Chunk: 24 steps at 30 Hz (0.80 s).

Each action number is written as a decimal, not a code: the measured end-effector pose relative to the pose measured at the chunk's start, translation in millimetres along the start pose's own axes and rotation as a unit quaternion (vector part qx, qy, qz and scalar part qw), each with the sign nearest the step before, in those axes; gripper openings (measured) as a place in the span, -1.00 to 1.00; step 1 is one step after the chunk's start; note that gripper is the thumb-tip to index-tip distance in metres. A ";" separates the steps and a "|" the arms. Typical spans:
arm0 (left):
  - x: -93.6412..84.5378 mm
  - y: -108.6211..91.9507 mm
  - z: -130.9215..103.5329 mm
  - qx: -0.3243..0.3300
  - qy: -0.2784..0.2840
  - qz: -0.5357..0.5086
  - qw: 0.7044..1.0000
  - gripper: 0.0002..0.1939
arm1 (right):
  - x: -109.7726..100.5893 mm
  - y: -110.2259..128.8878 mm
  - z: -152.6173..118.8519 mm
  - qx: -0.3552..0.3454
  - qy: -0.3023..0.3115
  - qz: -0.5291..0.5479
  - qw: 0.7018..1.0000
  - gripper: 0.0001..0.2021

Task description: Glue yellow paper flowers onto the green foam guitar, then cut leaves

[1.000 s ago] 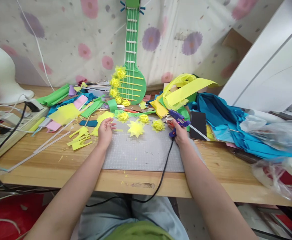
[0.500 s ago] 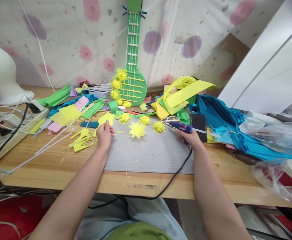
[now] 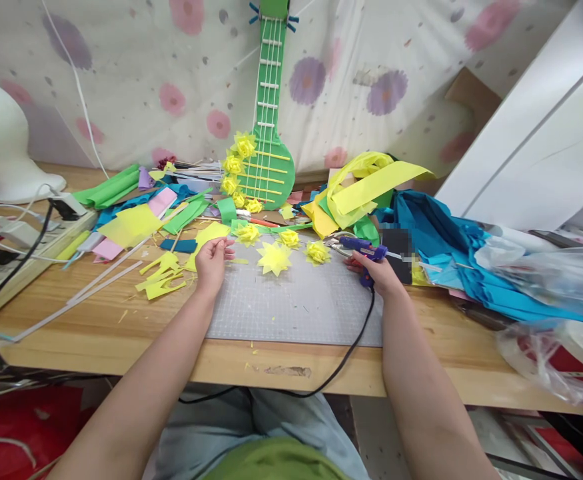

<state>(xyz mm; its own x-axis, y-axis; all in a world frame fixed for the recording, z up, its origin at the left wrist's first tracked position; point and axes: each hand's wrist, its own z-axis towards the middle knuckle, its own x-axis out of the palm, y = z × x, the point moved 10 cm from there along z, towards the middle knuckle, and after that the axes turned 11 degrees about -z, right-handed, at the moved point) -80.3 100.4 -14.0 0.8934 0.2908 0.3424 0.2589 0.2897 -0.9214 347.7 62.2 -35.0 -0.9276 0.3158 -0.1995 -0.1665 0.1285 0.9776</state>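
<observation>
The right hand [image 3: 371,267] grips a glue gun [image 3: 366,251]; the left hand [image 3: 212,264] has its fingertips pinched together, perhaps empty, near yellow paper flowers [image 3: 274,259]

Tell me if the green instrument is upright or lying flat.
Upright: the green instrument stands behind the grey mat, its neck pointing up and its round body at the bottom.

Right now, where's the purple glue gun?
In the head view, the glue gun is in the right hand, over the grey mat's far right part, beside the dark phone-shaped rectangle.
</observation>
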 end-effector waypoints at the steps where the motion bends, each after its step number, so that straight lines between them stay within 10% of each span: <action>1: -0.3 -0.5 0.0 0.002 0.000 -0.003 1.000 -0.81 | 3.2 0.1 3.3 0.000 0.002 0.033 0.999 -0.63; 16: -15.3 2.2 5.2 0.004 -0.064 -0.001 0.998 -0.81 | 29.6 5.5 63.3 -0.036 -0.015 0.082 0.996 -0.73; 24: -6.9 3.9 4.8 -0.002 -0.037 0.011 0.999 -0.94 | 9.1 9.2 39.0 0.000 0.045 -0.011 0.999 -0.63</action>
<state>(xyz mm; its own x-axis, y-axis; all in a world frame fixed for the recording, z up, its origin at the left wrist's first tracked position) -87.2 103.9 -19.1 0.8691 0.3648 0.3340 0.2402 0.2790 -0.9298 350.8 103.0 -30.4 -0.9502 0.2271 -0.2135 -0.1865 0.1345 0.9732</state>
